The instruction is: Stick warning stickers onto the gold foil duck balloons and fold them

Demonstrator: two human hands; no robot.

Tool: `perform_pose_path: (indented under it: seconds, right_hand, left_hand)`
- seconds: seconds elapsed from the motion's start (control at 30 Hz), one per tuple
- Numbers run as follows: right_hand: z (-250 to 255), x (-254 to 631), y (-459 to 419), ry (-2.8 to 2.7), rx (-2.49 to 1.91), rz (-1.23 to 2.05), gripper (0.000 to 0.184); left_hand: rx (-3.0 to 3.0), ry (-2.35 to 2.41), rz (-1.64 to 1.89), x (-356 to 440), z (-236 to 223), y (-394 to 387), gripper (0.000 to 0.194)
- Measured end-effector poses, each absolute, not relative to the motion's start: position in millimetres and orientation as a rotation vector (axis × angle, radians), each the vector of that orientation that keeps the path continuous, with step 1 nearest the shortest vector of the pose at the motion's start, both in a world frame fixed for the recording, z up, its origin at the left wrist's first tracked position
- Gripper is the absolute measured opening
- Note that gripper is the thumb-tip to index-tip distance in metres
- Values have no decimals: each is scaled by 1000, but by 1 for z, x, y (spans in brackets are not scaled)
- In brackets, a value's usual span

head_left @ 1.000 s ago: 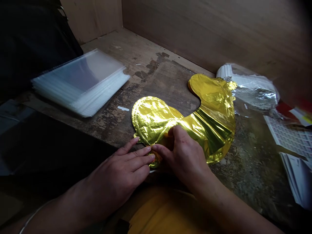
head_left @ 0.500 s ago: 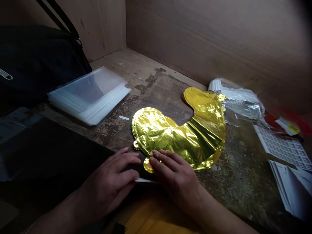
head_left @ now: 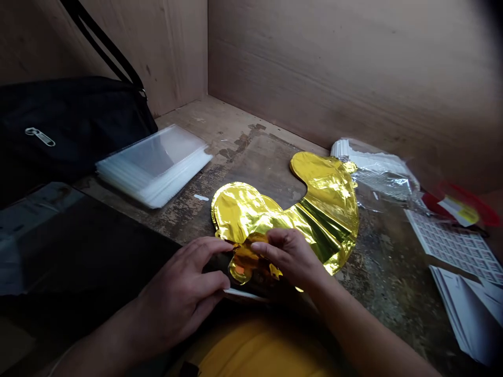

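A flat, crinkled gold foil balloon lies curved on the worn table. My right hand pinches the near edge of the foil between thumb and fingers, raising a fold that looks orange-brown. To its left, my left hand has its index fingertip at the balloon's rim. Between its thumb and the fingers beneath sits the end of a thin white strip, straw-like in shape. Where the strip runs under my right hand, shadow hides its far end. Below the pinched fold shows a small rounded gold tab.
Clear plastic sleeves are stacked at the back left, before a black bag. On the right are a plastic-wrapped white bundle, a red item, a printed label sheet and folded white papers. Wooden walls close the back.
My right hand has gone from lying flat on the foil to pinching and lifting its edge. My left hand and the white strip have shifted slightly right. The view has tilted up a little.
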State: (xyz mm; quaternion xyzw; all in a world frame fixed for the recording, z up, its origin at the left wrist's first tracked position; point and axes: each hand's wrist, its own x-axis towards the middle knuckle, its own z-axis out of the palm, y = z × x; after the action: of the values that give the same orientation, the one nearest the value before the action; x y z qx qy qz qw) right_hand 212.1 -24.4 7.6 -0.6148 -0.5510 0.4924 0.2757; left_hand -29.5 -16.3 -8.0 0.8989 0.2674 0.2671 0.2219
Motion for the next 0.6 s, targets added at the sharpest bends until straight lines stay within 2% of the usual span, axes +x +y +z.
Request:
perform_pose_path:
  seconds: [0.1, 0.17, 0.33, 0.43, 0.47, 0.53, 0.6]
  right_hand:
    - [9, 218, -15, -1427, -1601, 1473, 45]
    - [11, 219, -9, -1441, -1638, 1435, 43]
    - [11, 207, -12, -1438, -1749, 1068, 36]
    - [8, 201, -29, -1692, -1686, 693, 15]
    - [7, 201, -36, -1834, -1627, 565, 16]
    - [7, 203, -47, -2061, -1535, 413, 39]
    - [7, 207, -55, -2138, -1553, 406, 56]
  left_hand:
    - [2579, 616, 659, -21, -7, -8, 14]
    - [2642, 502, 596, -15, -10, -4, 13]
    - [2655, 383, 497, -4, -14, 1, 12]
    - [2628, 425, 408, -1, -10, 2, 11]
    - [2619, 426, 387, 0, -8, 2, 10]
    - [2606, 421, 363, 1, -7, 3, 9]
    - [2591, 422, 353, 1, -7, 3, 9]
